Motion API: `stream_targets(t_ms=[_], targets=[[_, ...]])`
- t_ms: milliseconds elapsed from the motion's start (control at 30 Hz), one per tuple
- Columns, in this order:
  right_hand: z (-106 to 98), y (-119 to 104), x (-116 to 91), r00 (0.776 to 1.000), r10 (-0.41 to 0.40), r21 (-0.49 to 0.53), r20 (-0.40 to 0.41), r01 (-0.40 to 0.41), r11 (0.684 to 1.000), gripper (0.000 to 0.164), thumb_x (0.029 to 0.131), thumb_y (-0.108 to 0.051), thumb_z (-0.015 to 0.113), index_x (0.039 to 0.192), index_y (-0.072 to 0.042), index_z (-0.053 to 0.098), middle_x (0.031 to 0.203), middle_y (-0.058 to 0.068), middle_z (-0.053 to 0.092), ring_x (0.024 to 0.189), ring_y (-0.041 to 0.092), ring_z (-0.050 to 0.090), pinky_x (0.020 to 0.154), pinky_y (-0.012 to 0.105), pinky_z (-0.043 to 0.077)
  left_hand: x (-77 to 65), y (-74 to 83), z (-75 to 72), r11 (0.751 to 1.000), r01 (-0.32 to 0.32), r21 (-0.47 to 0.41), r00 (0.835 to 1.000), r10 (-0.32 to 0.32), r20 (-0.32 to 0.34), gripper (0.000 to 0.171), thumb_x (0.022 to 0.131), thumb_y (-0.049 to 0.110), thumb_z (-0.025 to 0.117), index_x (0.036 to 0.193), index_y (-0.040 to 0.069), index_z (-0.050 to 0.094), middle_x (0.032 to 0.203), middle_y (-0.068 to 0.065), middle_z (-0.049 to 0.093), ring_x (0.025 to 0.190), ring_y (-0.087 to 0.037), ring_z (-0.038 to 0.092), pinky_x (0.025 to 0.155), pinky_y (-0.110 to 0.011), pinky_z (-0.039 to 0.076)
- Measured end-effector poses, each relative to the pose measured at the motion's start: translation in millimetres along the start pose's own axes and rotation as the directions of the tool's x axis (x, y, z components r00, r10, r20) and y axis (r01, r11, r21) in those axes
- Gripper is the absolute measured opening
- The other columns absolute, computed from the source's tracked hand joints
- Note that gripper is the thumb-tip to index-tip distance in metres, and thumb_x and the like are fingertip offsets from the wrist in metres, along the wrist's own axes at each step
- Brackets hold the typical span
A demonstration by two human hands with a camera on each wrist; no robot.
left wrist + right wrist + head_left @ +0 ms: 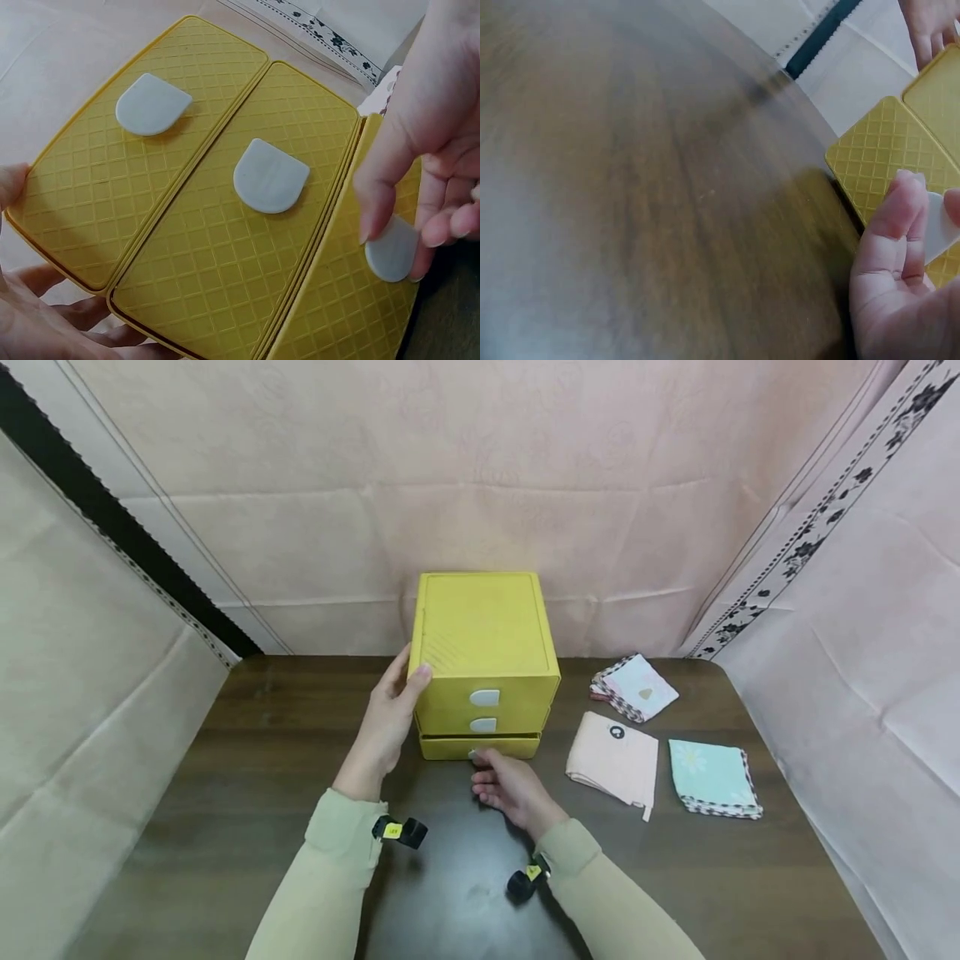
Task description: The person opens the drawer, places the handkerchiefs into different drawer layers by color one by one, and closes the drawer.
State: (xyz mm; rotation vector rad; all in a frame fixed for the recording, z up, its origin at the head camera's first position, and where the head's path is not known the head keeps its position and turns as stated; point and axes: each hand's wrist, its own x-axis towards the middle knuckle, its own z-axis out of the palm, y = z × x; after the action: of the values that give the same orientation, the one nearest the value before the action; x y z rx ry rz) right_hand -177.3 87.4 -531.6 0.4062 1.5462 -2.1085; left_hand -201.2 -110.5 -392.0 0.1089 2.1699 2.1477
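A yellow three-drawer box (483, 627) stands at the back of the table, with a white tab handle on each drawer. Its bottom drawer (450, 749) juts out a little past the two above. The right hand (513, 785) pinches the bottom drawer's white handle (392, 251) between thumb and fingers. Against the box's left side rests the left hand (388, 718), fingers extended along the side wall and thumb near the upper front corner. In the left wrist view the top handle (152, 105) and middle handle (271, 177) are untouched.
Right of the box lie a pink folded cloth (615, 756), a white one with a checked edge (645, 687) and a mint-green one (708, 772). The dark wooden table (247, 827) is enclosed by pale cloth walls (480, 443) at the back and sides.
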Motion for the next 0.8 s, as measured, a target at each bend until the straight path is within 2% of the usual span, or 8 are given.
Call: stream_targets(t_ms=[67, 233, 433, 667, 800], targets=[[-2, 2, -7, 1.0, 0.023, -0.016, 0.001, -0.023, 1.0, 0.055, 0.088, -0.042, 0.068, 0.121, 0.0, 0.058, 0.084, 0.006, 0.062, 0.07, 0.016, 0.061, 0.064, 0.026, 0.053, -1.7, 1.3, 0.2, 1.0, 0.006, -0.003, 1.0, -0.006, 0.01, 0.067, 0.096, 0.047, 0.054, 0.154, 0.031, 0.025, 0.156, -0.002, 0.024, 0.137, -0.021, 0.031, 0.112, -0.045, 0.025], [-3, 11, -28, 0.999, 0.041, -0.045, 0.015, -0.041, 0.998, 0.055, 0.088, -0.041, 0.069, 0.122, 0.0, 0.058, 0.085, 0.007, 0.062, 0.07, 0.016, 0.061, 0.064, 0.026, 0.053, 7.6, -15.7, -6.2, 1.0, 0.001, -0.01, 1.0, -0.001, 0.019, 0.067, 0.093, 0.054, 0.056, 0.151, 0.039, 0.026, 0.155, 0.003, 0.026, 0.136, -0.018, 0.032, 0.112, -0.045, 0.025], [-1, 20, -51, 0.999, 0.02, -0.108, 0.041, -0.015, 0.994, 0.053, 0.09, -0.041, 0.066, 0.121, 0.001, 0.058, 0.082, 0.007, 0.062, 0.065, 0.015, 0.06, 0.058, 0.025, 0.053, 13.5, -14.5, -12.1, 0.999, -0.023, -0.042, 0.999, 0.024, 0.022, 0.067, 0.089, 0.056, 0.06, 0.148, 0.044, 0.032, 0.151, 0.0, 0.034, 0.131, -0.022, 0.04, 0.108, -0.05, 0.03], [-1, 32, -72, 0.997, 0.041, -0.172, 0.059, -0.03, 0.985, 0.05, 0.093, -0.039, 0.062, 0.117, 0.004, 0.058, 0.075, 0.004, 0.063, 0.057, 0.011, 0.059, 0.053, 0.025, 0.052, 11.7, -20.1, -15.0, 0.999, 0.021, -0.048, 0.999, -0.019, 0.041, 0.07, 0.088, 0.056, 0.061, 0.149, 0.042, 0.03, 0.151, 0.001, 0.034, 0.129, -0.022, 0.043, 0.107, -0.05, 0.032], [-3, 33, -81, 0.998, 0.039, -0.207, 0.056, -0.027, 0.978, 0.051, 0.092, -0.041, 0.063, 0.116, 0.004, 0.059, 0.074, 0.005, 0.064, 0.054, 0.011, 0.059, 0.051, 0.024, 0.052, 11.2, -19.0, -11.4, 0.998, -0.017, -0.069, 0.999, 0.02, 0.042, 0.068, 0.089, 0.055, 0.061, 0.149, 0.041, 0.032, 0.146, -0.001, 0.039, 0.126, -0.024, 0.045, 0.105, -0.049, 0.034]])
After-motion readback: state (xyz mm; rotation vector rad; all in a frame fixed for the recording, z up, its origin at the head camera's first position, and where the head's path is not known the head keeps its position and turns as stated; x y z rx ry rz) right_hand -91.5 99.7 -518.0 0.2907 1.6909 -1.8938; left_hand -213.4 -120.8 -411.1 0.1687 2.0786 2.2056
